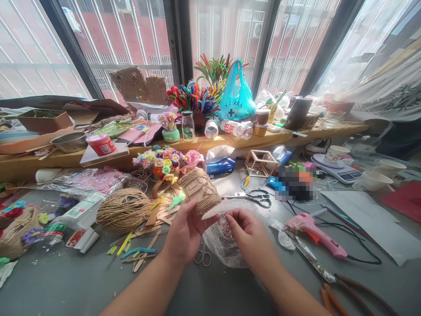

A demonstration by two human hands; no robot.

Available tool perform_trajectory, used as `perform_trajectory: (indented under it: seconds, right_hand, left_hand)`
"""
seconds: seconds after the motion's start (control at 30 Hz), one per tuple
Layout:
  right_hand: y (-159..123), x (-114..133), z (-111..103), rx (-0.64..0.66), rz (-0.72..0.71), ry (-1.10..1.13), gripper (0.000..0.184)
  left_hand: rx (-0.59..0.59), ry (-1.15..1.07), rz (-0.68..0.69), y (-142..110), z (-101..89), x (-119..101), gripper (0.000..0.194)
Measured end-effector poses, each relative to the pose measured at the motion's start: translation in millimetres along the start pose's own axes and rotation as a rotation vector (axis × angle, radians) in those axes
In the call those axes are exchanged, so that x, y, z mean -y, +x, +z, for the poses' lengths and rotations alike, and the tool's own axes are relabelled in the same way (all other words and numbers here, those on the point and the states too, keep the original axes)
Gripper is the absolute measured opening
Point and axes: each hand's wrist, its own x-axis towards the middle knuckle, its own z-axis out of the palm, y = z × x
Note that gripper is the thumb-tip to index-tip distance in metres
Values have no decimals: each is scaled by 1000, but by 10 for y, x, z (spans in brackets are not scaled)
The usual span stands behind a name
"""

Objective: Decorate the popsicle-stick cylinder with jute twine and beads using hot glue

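Observation:
My left hand (189,228) grips a small round pot (201,189) wrapped in jute twine, with rough brown strips around its middle. The pot is tilted above the table. Close to its right, my right hand (245,232) has thumb and fingers pinched together; whatever is between them is too small to make out. Beneath both hands lies a crumpled see-through plastic bag (226,254) with tiny pale and reddish bits inside. A small pair of scissors (203,257) pokes out beside the bag. Larger scissors (253,196) rest behind my right hand.
A ball of jute twine (123,210) and wooden sticks (153,232) lie left. At right are a pink glue gun (315,232) with its cord, long-handled pliers (329,274) and white paper (368,219). A crowded wooden ledge (184,148) runs behind.

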Motion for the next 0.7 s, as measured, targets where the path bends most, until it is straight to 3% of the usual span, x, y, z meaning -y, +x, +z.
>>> perform_trajectory:
  seconds: [0.17,0.3,0.4,0.53,0.7]
  right_hand:
    - [-75,79,4,-89,-85,127,40]
    - [-142,115,-48,-205,-326,75,21]
    - [-151,113,-78,-192,-482,-26,14]
    - [-134,109,-60,-143,-533,-121,14]
    - [-129,155,-12,-178,-592,-224,15]
  left_hand:
    - [-15,118,58,-16,24,42,47]
    - [-20,293,105,-28,19,116,61]
    - [-5,386,107,-20,-2,159,68]
    - [21,410,90,-20,-11,174,71]
    - [58,425,86,-54,26,180,68]
